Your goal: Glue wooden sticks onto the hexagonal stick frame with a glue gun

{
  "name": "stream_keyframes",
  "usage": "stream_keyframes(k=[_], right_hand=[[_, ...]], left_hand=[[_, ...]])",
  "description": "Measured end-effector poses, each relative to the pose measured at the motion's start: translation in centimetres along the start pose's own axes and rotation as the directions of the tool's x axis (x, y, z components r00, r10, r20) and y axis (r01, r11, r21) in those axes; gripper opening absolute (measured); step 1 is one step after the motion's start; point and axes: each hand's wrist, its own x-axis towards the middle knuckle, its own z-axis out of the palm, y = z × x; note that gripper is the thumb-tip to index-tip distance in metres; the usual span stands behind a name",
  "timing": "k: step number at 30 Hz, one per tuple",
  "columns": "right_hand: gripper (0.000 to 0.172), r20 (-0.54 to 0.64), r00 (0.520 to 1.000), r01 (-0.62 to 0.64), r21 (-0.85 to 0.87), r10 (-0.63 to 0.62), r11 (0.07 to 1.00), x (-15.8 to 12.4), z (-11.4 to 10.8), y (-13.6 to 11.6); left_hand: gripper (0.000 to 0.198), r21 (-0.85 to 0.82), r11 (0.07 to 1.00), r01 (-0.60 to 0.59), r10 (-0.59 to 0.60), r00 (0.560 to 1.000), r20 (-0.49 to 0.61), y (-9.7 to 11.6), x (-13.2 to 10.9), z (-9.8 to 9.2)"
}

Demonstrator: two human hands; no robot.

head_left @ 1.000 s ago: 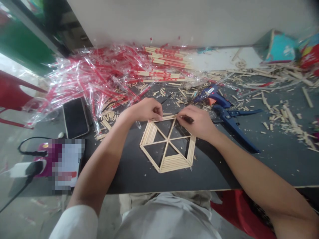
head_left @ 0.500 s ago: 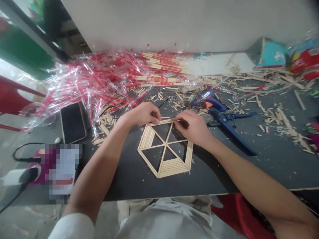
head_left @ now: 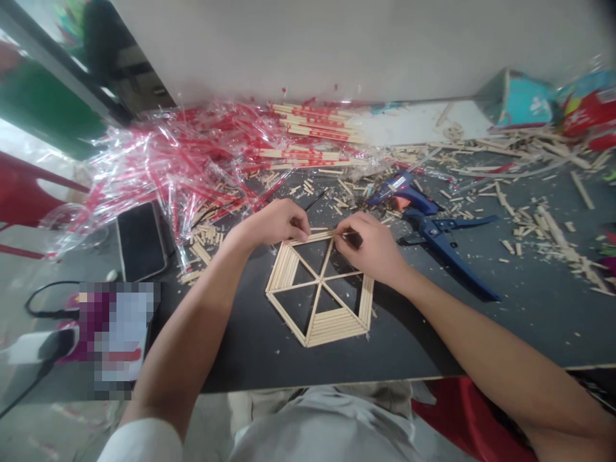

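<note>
A hexagonal frame of wooden sticks (head_left: 337,330) lies flat on the dark tabletop, its spokes crossing at the middle. Rows of sticks fill the upper-left and bottom sections, and several line the right side. My left hand (head_left: 282,221) is at the frame's top-left corner, fingers curled and pinched against the top-edge sticks. At the top-right corner, my right hand (head_left: 368,244) pinches the other end of the same edge with closed fingertips. Whatever lies between the fingertips is mostly hidden; both hands seem to press on a thin wooden stick (head_left: 317,237) along that edge.
A blue cutter (head_left: 447,250) and a blue glue gun (head_left: 404,192) lie right of my hands. Red-and-clear wrappers (head_left: 192,151) heap at back left, near packaged chopsticks (head_left: 322,125). A phone (head_left: 142,240) lies at left. Stick offcuts (head_left: 543,231) are scattered at right.
Both hands stay at the frame's top edge with almost the same grip. The view has shifted very slightly; nothing has visibly been picked up or let go.
</note>
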Motion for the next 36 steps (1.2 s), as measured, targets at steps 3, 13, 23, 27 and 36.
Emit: stream_keyframes(k=[3, 13, 23, 27, 36], right_hand=[[0.013, 0.005, 1.000, -0.014, 0.004, 0.014, 1.000, 0.0, 0.0, 0.1], [0.014, -0.003, 0.999, -0.046, 0.031, 0.046, 0.998, 0.3, 0.1, -0.2], [0.017, -0.001, 0.997, -0.080, 0.055, 0.080, 0.995, 0.4, 0.1, -0.3], [0.017, -0.011, 0.998, -0.067, 0.048, 0.068, 0.997, 0.5, 0.2, -0.4], [0.015, 0.002, 0.998, -0.064, 0.066, 0.064, 0.996, 0.4, 0.4, -0.1]], left_hand=[[0.004, 0.000, 1.000, -0.020, 0.020, 1.000, -0.004, -0.2, 0.1, 0.0], [0.005, 0.030, 0.999, -0.045, 0.045, 0.999, -0.005, 0.1, 0.0, -0.1], [0.004, 0.038, 0.999, -0.006, 0.006, 1.000, -0.008, -0.2, 0.2, -0.1], [0.004, 0.033, 0.999, 0.015, -0.015, 1.000, -0.008, 0.1, 0.1, 0.0], [0.006, 0.275, 0.961, 0.013, -0.009, 1.000, -0.017, 1.6, -0.6, 0.1]])
